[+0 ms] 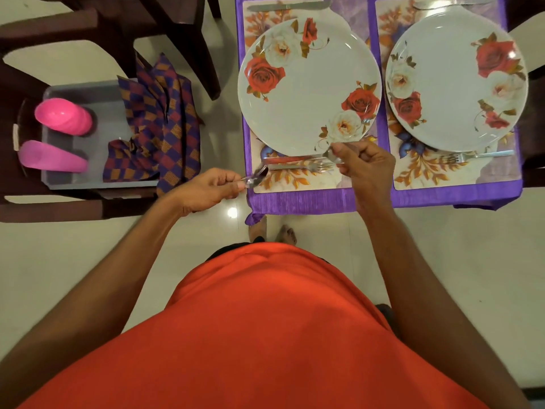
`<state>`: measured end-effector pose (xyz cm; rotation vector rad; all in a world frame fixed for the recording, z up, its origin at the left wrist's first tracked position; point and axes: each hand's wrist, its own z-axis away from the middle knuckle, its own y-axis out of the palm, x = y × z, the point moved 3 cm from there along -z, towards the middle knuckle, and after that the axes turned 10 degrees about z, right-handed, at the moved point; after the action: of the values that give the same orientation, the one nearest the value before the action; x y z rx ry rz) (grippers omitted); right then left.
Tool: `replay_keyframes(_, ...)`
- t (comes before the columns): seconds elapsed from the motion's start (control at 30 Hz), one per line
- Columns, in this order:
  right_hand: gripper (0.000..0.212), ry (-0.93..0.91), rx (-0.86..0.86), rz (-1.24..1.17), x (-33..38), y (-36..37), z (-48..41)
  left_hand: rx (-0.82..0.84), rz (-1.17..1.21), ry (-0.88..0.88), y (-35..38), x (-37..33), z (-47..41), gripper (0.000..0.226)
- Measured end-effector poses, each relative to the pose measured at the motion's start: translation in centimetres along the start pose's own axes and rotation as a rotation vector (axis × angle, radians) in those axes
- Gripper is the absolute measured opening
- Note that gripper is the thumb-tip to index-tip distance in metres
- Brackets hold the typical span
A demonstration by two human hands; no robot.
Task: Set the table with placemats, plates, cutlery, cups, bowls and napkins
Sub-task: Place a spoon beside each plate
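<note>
Our left grip [212, 187] is pinching a shiny metal spoon [259, 175], bowl pointing right over the surface [295, 199] edge; our right grip [365, 165] is pinching a red-handled knife [290, 158] lying left-to-right just beside the round floral plate [306, 87].

Both bare arms reach forward from the body, the left hand [211, 188] at the near left corner of the table [324, 199] pinching a spoon [257, 176] between thumb and fingertips, the right hand [365, 165] over the near edge, fingers curled round a piece of cutlery [295, 158].
</note>
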<state>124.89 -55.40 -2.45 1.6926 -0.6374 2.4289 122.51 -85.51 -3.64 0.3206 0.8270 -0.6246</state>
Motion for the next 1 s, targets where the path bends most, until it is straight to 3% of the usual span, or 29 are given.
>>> replay_keyframes(0.2, 0.018, 0.126, -0.023, 0.051, -3.8, -1.0, 1.6, -0.203, -0.107, -0.004, -0.2, 1.6, -0.1, 0.016)
replay_keyframes(0.37, 0.019, 0.187, -0.078, 0.094, -5.6, 1.0, 2.4, -0.417, -0.323, 0.178, 0.6, 0.5, -0.6, 0.023)
replay_keyframes(0.67, 0.017, 0.150, -0.089, 0.284, -6.6, 2.6, 1.4, -0.471, -0.315, 0.239, 3.6, 0.2, -3.4, 0.038)
replay_keyframes(1.0, 0.013, 0.155, -0.102, 0.389, -6.3, 2.8, 1.4, -0.500, -0.284, 0.255, 4.5, 2.6, -5.0, 0.031)
